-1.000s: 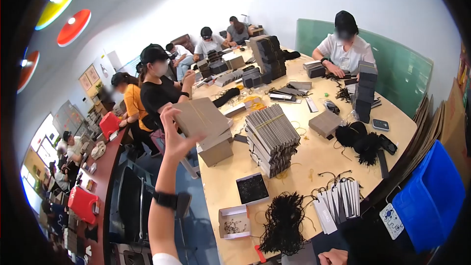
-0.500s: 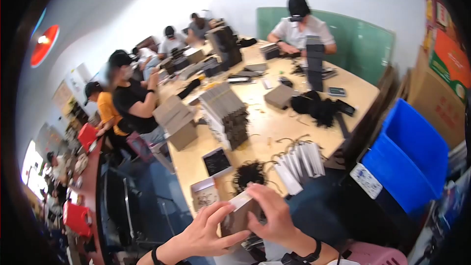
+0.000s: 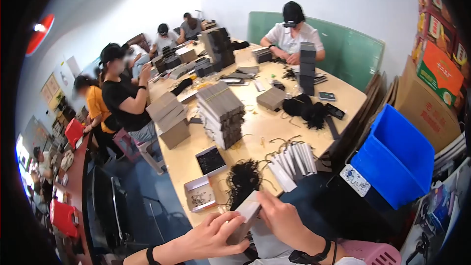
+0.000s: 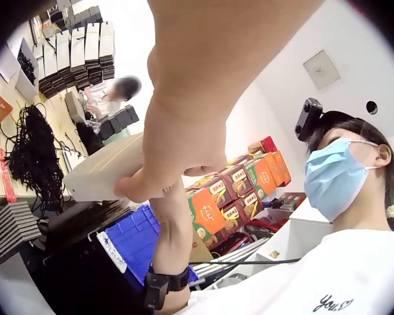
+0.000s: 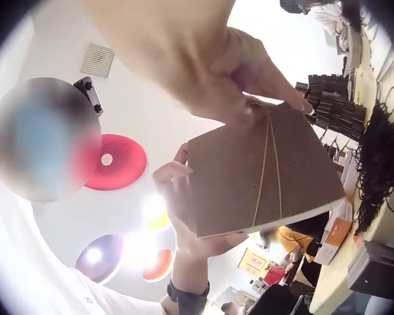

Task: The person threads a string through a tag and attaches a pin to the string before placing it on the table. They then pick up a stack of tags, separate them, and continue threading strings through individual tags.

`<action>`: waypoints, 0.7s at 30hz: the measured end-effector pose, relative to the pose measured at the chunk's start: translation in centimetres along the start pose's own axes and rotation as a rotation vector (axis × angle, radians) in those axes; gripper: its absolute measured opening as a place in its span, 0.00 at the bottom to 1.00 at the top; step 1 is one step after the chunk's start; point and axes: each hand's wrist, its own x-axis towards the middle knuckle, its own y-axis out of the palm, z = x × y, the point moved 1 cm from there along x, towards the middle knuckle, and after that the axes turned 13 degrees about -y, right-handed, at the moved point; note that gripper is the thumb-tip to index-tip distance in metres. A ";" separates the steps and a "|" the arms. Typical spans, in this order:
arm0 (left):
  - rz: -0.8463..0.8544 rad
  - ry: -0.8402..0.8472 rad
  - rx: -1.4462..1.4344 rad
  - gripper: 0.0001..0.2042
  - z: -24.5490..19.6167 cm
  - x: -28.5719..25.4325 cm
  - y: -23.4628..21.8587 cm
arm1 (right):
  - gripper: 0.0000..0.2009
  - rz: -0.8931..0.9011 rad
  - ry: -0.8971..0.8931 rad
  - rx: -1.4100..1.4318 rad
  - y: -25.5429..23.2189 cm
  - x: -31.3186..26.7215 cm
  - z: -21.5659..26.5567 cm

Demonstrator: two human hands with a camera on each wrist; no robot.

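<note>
Between my two hands is a grey-brown block of stacked cards (image 3: 245,211), held up close to my body over the table's near edge. Two thin rubber bands cross the block's broad face (image 5: 240,177) in the right wrist view. My left hand (image 3: 216,235) grips one end, thumb and fingers on opposite sides. My right hand (image 3: 282,218) pinches the other end at its upper edge. Just beyond the block lies a bunch of black cords (image 3: 244,181). White corded tags (image 3: 294,164) fan out to its right.
Small open boxes, one with black bits (image 3: 212,161) and one with small metal-looking pieces (image 3: 201,194), sit at the near left. Behind them rise a tall stack of banded cards (image 3: 221,113) and a grey pile (image 3: 169,118). A blue bin (image 3: 392,157) stands right. Several people work around.
A second ago my left hand was raised at the grey pile on the left; by half a second ago both hands held the card block near me. The head view has swung right.
</note>
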 end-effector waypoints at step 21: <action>-0.324 0.090 0.048 0.14 0.5 -4.8 -1.0 | 0.14 -0.006 -0.226 0.475 -1.4 1.9 -2.6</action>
